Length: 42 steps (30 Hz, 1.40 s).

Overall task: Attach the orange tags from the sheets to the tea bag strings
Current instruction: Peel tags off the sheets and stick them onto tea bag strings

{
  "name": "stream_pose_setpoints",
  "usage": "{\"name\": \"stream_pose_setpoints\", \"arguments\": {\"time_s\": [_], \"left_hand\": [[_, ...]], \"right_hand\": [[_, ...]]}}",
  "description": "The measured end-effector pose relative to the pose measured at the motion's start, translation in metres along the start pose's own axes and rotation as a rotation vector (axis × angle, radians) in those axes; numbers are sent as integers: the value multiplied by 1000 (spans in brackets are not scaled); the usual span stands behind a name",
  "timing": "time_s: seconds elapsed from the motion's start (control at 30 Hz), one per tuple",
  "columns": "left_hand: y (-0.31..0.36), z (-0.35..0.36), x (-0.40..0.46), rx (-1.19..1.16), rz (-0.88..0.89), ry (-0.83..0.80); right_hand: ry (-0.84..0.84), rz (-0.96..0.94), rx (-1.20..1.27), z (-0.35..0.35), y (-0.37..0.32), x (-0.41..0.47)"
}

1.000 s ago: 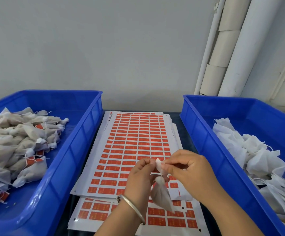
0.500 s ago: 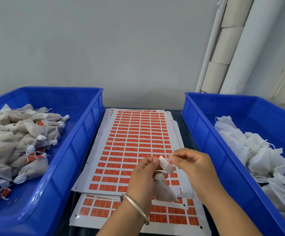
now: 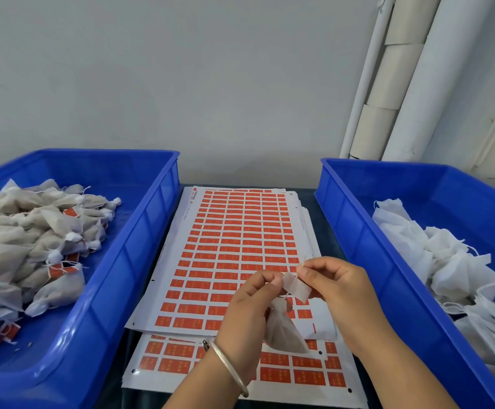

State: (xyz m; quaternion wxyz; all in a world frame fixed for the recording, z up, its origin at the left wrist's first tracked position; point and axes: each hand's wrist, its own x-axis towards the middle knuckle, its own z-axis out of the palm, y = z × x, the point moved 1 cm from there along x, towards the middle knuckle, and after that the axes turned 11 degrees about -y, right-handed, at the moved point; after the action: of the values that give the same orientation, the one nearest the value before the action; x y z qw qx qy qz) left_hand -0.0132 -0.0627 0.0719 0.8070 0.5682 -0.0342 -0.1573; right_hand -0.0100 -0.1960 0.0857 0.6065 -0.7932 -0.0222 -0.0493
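A dark surface point(image 3: 309, 196) against a pale grey wall point(image 3: 211, 84) carries white sheets of orange tags point(image 3: 234, 237) between two blue plastic bins point(image 3: 140, 246). The left hand point(image 3: 249, 308) and right hand point(image 3: 337, 287) each close their grip on a pale peeled tag point(image 3: 296, 287); a small filled tea bag point(image 3: 281, 332) hangs below.

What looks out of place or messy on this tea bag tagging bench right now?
Little stands out. The top tag sheet lies skewed on the sheet under it, so their edges do not line up. A few dark specks sit on the floor of the left bin. Both hands hold one tag, a tea bag hanging below.
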Motion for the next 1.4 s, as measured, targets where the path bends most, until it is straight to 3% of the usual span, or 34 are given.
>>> {"name": "stream_pose_setpoints", "arguments": {"time_s": [0.43, 0.87, 0.93, 1.07, 1.17, 1.23, 1.4], "left_hand": [[4, 0, -6, 466, 193, -97], [22, -20, -1, 433, 177, 92], [29, -24, 0, 585, 157, 102], [60, -31, -2, 1119, 175, 33], [92, -37, -3, 1262, 142, -14], [115, -47, -7, 1201, 185, 52], [168, -108, -19, 953, 411, 397]], "right_hand": [[19, 95, 137, 1, 0, 3], [-146, -15, 12, 14, -14, 5], [-114, -24, -29, 19, -16, 7], [-70, -93, -59, 35, -19, 7], [-41, -129, 45, 46, -28, 9], [-53, -144, 106, 51, -33, 10], [-95, -55, 171, 53, -31, 10]]}}
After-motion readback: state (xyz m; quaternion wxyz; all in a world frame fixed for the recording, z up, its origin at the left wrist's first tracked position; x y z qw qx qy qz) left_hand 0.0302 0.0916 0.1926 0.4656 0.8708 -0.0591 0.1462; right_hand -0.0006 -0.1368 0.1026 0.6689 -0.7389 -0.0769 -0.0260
